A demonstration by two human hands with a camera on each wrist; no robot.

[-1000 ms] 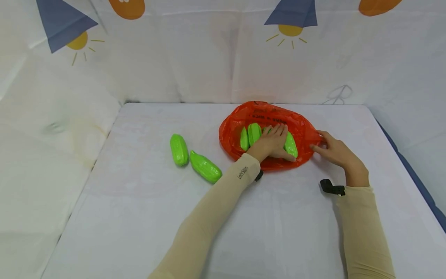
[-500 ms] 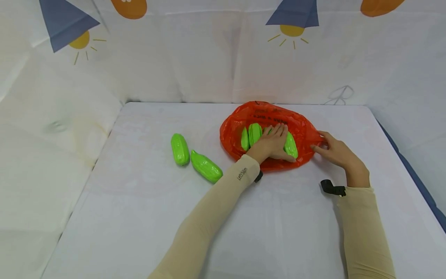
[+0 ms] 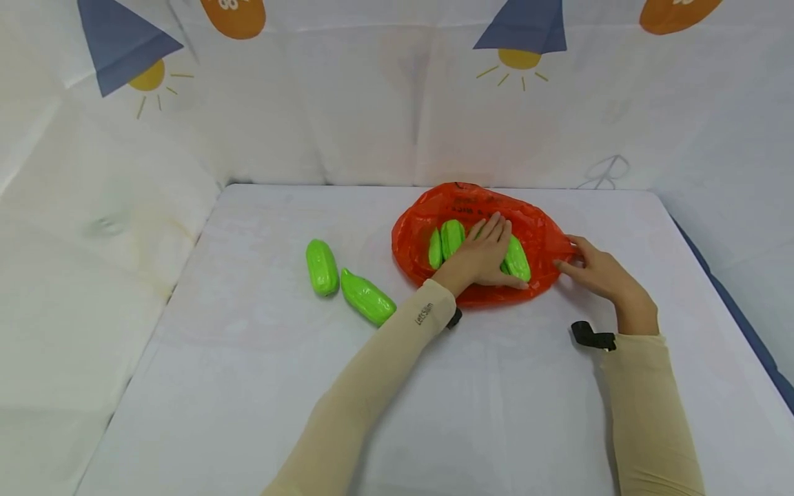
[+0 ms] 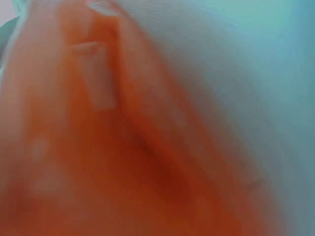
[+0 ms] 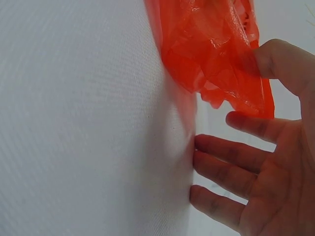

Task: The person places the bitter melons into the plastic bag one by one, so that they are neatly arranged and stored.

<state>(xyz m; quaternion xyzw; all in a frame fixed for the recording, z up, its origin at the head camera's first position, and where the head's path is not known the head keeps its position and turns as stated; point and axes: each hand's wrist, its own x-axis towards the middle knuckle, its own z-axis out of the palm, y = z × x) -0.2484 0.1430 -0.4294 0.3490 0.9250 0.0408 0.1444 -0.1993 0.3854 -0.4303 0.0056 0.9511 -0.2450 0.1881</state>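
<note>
A red plastic bag (image 3: 428, 203) lies open on the table with several glossy bright green, gourd-like vegetables (image 3: 452, 235) inside. My left hand (image 3: 479, 260) reaches into it, palm down and fingers extended over the vegetables, partly covering them. In the left wrist view the bag (image 4: 138, 147) fills much of the frame, badly blurred. At the bag's right edge, my right hand (image 3: 598, 273) pinches the plastic between thumb and index finger; in the right wrist view its other fingers (image 5: 231, 152) spread below the bag (image 5: 211, 54).
Two more green vegetables, one upright-lying (image 3: 322, 267) and one slanted (image 3: 367, 297), rest on the white tabletop (image 3: 248, 386) left of the bag. The slanted one sits close beside my left sleeve (image 3: 372, 372). A printed white cloth (image 3: 360, 117) hangs behind the table.
My left hand has shifted slightly, its fingertips a little farther up the bag and its wrist a little to the left. The right hand keeps its pinch on the bag's edge.
</note>
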